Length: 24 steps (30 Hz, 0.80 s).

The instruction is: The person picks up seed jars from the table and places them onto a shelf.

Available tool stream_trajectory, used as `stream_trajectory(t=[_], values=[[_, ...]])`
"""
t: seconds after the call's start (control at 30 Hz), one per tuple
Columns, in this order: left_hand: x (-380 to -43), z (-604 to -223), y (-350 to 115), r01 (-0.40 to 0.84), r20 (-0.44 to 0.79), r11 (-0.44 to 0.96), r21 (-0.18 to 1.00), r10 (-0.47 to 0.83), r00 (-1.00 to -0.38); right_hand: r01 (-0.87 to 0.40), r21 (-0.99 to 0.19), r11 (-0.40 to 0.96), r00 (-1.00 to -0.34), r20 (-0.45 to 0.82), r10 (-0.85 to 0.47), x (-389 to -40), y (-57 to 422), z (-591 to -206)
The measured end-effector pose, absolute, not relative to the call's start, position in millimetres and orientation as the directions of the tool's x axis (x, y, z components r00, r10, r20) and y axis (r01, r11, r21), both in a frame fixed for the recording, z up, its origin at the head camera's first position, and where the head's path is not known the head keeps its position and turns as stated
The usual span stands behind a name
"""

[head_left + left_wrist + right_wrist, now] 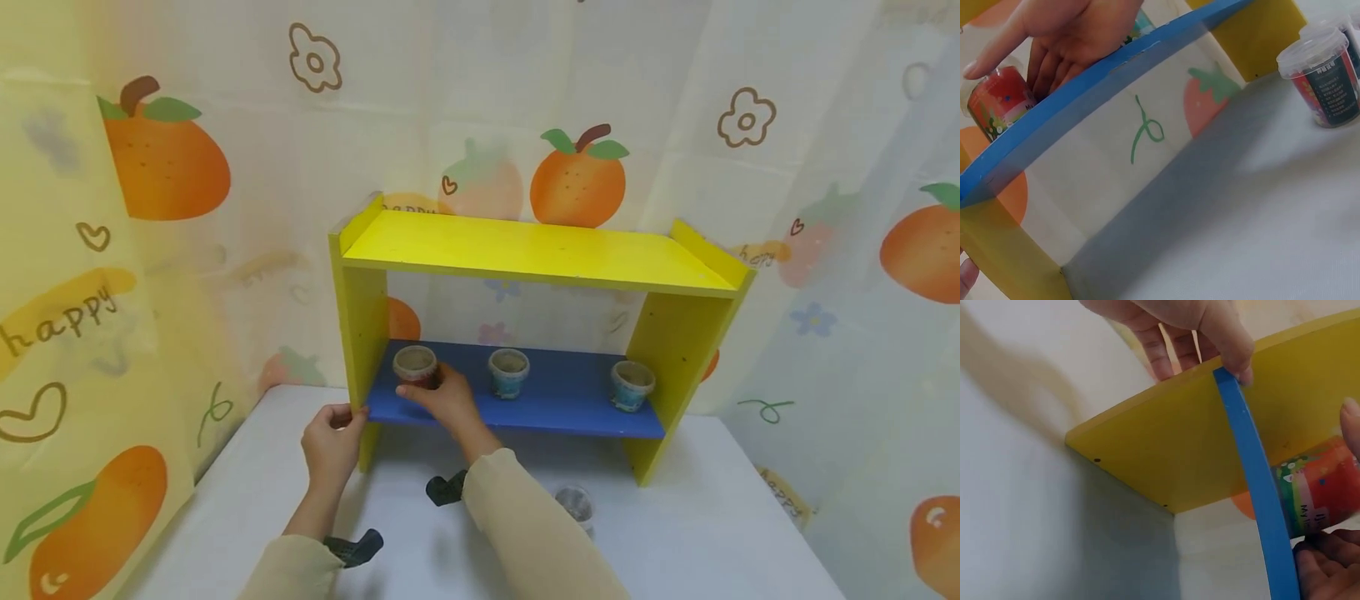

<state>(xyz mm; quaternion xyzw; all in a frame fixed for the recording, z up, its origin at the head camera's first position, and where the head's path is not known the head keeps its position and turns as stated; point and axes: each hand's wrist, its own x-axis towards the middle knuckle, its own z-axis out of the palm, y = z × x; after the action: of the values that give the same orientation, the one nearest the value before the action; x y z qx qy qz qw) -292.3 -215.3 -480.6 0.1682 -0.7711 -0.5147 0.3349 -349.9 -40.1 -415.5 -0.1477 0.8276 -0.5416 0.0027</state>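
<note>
A small plastic cup with a red label (415, 363) stands at the left end of the blue shelf board (566, 410). My right hand (450, 402) grips it from the right, thumb in front; the right wrist view shows the red-labelled cup (1322, 484) with its base at the board. My left hand (330, 442) holds the front edge of the yellow left side panel (350, 350). In the right wrist view, the left thumb lies over the board's corner, with the other fingers outside the panel.
Two cups with blue labels, a middle one (508, 382) and a right one (630, 390), share the board. A yellow top board (525, 250) spans above. On the white table (675, 517), clear-lidded cups (1329, 87) stand front right, partly behind my right sleeve in the head view.
</note>
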Motion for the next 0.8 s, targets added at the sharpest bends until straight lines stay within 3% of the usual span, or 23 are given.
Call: stream_trajectory(t=[0.3, 0.5, 0.8], values=[[-291.5, -480.5, -214.7, 0.087, 0.335, 0.402, 0.912, -0.604, -0.723, -0.157, -0.919, 0.361, -0.954, 0.047, -0.295, -324.2, -6.8, -416.2], [-291.7, -477.8, -215.9, 0.077, 0.318, 0.390, 0.918, -0.607, -0.728, -0.216, -0.909, 0.356, -0.925, 0.074, -0.372, -307.8, 24.9, -414.6], [-289.2, -477.3, -213.0, 0.073, 0.287, 0.354, 0.932, -0.603, -0.745, -0.269, -0.868, 0.417, -0.919, 0.102, -0.382, -281.4, 76.6, -421.4]])
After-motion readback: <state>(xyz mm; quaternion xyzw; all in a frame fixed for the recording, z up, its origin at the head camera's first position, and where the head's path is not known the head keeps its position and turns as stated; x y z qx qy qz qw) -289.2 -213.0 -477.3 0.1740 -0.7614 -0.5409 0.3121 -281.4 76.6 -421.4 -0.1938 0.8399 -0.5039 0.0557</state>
